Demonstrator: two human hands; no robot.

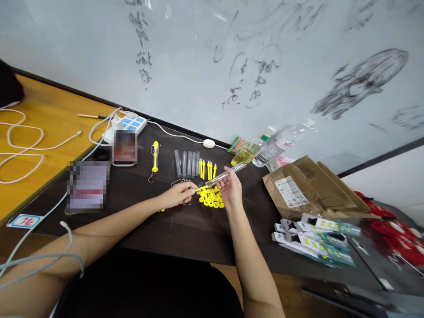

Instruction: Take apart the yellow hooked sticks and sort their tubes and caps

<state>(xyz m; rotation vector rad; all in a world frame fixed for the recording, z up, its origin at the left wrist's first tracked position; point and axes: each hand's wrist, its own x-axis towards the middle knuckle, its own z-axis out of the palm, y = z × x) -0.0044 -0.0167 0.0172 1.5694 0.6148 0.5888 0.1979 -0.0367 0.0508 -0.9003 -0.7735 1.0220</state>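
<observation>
My right hand (231, 187) grips a clear plastic tube (220, 178) that slants up to the right. At the tube's lower left end, my left hand (180, 194) pinches a slim yellow rod (201, 188); whether the rod is inside the tube I cannot tell. Yellow ring-shaped caps (209, 202) lie in a pile just below the tube. Several more clear tubes (189, 164) stand in a row behind my hands, beside several yellow rods (208, 169). Thin metal hooks (185, 181) lie scattered by my left hand. Farther left is an assembled yellow spring scale (155, 157) with a hook.
Left of the spring scale are a blurred-out phone-like item (124, 148) and a power strip (134, 123). Bottles (280, 143) and a cardboard box (308, 187) occupy the right, with flattened small boxes (318, 240) in front. A white cable (71, 254) crosses above my left forearm.
</observation>
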